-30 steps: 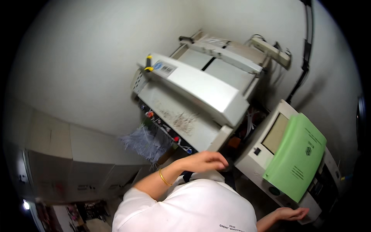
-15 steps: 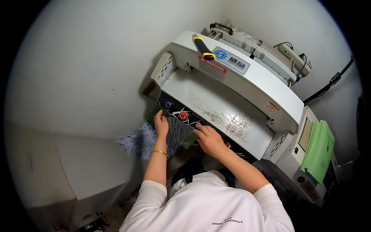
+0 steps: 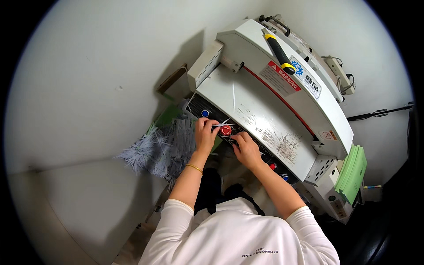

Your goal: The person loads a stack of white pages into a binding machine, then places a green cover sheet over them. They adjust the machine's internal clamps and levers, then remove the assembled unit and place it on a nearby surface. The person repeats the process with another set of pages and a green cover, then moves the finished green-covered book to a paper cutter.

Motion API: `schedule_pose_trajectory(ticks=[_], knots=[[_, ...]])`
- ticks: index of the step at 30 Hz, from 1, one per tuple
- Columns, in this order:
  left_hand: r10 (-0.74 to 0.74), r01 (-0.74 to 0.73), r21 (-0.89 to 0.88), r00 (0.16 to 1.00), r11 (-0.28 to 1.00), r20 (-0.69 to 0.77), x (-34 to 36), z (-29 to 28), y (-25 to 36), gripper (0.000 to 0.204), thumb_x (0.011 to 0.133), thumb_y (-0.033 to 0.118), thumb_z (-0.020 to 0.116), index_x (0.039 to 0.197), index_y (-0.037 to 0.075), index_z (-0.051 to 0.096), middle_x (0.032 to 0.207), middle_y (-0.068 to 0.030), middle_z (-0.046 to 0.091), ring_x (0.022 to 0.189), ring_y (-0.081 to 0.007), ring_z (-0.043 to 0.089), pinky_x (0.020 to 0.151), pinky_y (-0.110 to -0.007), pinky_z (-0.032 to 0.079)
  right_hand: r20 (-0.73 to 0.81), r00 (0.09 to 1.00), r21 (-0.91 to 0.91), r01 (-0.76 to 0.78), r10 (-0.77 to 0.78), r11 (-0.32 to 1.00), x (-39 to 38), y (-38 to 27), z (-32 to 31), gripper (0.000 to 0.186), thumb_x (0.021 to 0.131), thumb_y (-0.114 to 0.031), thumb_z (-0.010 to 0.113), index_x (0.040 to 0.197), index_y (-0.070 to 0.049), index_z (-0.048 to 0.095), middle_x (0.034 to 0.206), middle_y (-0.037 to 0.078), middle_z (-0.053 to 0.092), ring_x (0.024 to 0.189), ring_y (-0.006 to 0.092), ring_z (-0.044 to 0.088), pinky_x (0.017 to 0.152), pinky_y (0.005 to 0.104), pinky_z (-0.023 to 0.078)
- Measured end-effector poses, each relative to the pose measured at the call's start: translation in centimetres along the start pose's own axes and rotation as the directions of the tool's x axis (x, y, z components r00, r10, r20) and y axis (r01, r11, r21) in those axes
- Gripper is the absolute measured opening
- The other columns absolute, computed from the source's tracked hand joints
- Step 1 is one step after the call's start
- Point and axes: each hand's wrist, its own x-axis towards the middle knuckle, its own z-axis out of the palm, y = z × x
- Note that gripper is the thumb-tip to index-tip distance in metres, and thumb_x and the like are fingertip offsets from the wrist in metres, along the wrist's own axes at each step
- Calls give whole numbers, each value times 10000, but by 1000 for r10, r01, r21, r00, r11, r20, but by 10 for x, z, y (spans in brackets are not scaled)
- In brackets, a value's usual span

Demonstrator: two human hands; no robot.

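Note:
Along the front of a white paper cutting machine [image 3: 265,110] runs a black control panel [image 3: 260,148] with thin white paper strips lying on it. My left hand [image 3: 206,137] is over the panel's left part, its fingers closed on paper strips [image 3: 223,124] beside a red push button [image 3: 225,130]. Just right of that button is my right hand [image 3: 248,150], fingers bent and drawn together at the panel's edge. Thin strips show by its fingertips, but what it grips is hard to make out. One more narrow strip [image 3: 233,97] lies on the machine's metal bed.
A heap of shredded paper strips [image 3: 152,148] hangs at the machine's left front. On top of the machine lies a black and yellow utility knife [image 3: 279,52]. A blue button [image 3: 205,113] and another red button [image 3: 272,166] are on the panel. Green sheets [image 3: 352,174] drape at right.
The view has turned, so the machine appears more tilted. My left hand has come down to the panel and closed on paper strips. A red line now shows along the machine's opening.

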Motion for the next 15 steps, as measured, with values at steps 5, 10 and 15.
schedule_pose_trajectory(ticks=[5, 10, 15], knots=[[-5, 5, 35, 1000, 999, -20, -3, 9, 4, 183, 731, 33, 745, 872, 75, 634, 922, -78, 541, 903, -307, 533, 765, -407, 455, 12, 985, -246, 167, -169, 955, 31, -1, 7, 418, 756, -39, 629, 1167, -98, 581, 1056, 97, 535, 894, 274, 593, 731, 376, 523], [-143, 149, 35, 980, 988, -136, -8, 12, 1, 137, 774, 30, 727, 855, 61, 622, 871, -82, 565, 836, -294, 546, 716, -393, 463, 231, 940, -512, 337, -251, 790, 54, 10, 20, 268, 771, -114, 618, 1035, -82, 580, 994, 76, 534, 855, 204, 589, 669, 311, 530], [-484, 449, -218, 863, 866, -144, -28, 33, -17, 97, 856, 35, 682, 901, 24, 597, 750, -82, 606, 694, -202, 578, 633, -339, 462, 231, 964, -574, 242, -129, 782, 64, 11, 33, 141, 801, -122, 611, 888, -74, 511, 811, 80, 593, 711, 223, 658, 587, 327, 544]])
